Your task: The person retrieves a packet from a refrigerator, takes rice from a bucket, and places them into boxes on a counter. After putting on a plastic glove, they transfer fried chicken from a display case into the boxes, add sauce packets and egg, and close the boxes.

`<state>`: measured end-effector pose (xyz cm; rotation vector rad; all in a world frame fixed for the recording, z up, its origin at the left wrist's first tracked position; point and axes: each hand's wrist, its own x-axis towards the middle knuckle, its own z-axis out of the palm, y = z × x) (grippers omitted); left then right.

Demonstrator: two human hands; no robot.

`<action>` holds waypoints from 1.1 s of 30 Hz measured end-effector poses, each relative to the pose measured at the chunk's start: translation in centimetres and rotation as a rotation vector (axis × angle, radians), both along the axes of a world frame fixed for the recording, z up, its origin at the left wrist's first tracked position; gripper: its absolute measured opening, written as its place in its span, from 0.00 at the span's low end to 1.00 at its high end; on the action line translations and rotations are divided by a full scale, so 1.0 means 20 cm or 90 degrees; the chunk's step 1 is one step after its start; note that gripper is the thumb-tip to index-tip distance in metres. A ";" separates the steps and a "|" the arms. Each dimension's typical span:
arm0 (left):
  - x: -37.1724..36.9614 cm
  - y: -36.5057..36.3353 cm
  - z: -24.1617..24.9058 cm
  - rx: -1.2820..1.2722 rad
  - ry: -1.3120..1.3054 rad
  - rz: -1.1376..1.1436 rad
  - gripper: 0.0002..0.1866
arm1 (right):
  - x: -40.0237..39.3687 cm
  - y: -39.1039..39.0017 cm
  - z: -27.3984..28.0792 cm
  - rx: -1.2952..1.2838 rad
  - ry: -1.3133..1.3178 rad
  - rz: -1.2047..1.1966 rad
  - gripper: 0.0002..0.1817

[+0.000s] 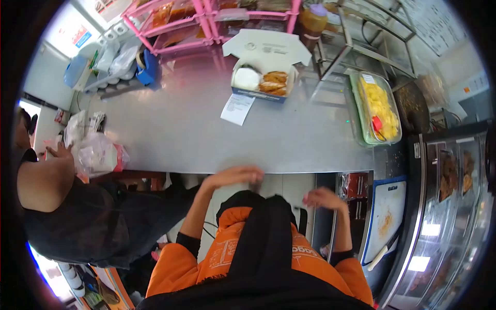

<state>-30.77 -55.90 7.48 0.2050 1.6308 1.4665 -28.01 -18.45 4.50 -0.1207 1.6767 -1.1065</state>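
Note:
My left hand (236, 176) hovers at the near edge of the steel table (175, 132), fingers stretched out and holding nothing I can see. My right hand (324, 198) is lower and to the right, near the open shelf under the counter; its fingers are slightly blurred, loosely bent, with nothing visible in them. Beyond both hands, an open cardboard food box (266, 50) holds a white rounded mound (247, 78), probably rice, and sliced browned fried food (274, 82). A printed receipt (237, 109) lies against the box's front. Neither hand touches these.
Pink racks (178, 37) of packaged food stand at the back. On the right are a clear container of yellow food (380, 106), a metal frame (351, 46), a white cutting board (386, 217) with a knife (383, 256), and a glass display case (447, 217). A co-worker (103, 212) stands left beside plastic bags (98, 152).

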 end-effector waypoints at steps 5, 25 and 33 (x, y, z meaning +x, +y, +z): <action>-0.17 -0.11 0.03 -0.063 0.147 0.357 0.18 | -0.51 -0.23 0.37 -0.135 0.159 -0.224 0.19; 0.18 0.20 -0.06 -0.014 -0.040 0.486 0.18 | -1.43 -1.19 -0.21 -0.334 0.193 -0.397 0.44; 0.11 0.00 -0.14 -0.128 0.031 0.358 0.16 | -1.10 -1.17 -0.24 -0.207 0.277 -0.133 0.41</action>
